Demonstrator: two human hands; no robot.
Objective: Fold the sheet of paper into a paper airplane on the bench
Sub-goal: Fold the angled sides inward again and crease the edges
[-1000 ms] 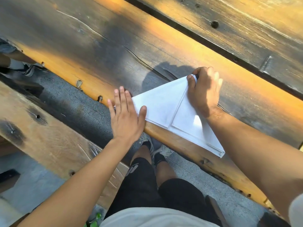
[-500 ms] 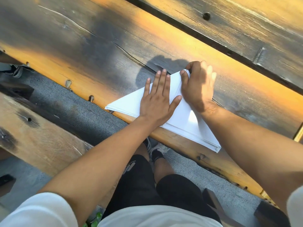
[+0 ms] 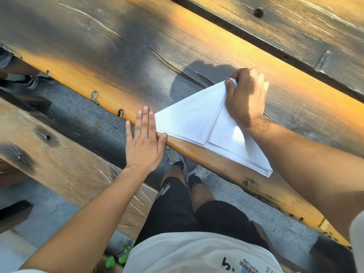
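Note:
A white sheet of paper [image 3: 195, 123], folded into a pointed triangular shape with layered flaps, lies at the near edge of the wooden bench plank [image 3: 122, 62]. My right hand [image 3: 245, 97] rests on its far corner and pinches the tip between thumb and fingers. My left hand [image 3: 144, 141] is flat with straight fingers at the paper's left point, its thumb at the paper's edge, partly off the plank's rim. The right end of the paper overhangs the plank slightly.
A second plank [image 3: 295, 20] runs behind, across a dark gap. A lower seat board [image 3: 59, 164] lies at the left. Grey pavement, my legs and shoes [image 3: 189, 170] show below. Another person's shoe [image 3: 29, 81] is at the far left.
My left hand slid from the middle of the paper leftward to its left point. My right hand kept hold of the far corner. The paper stayed in place.

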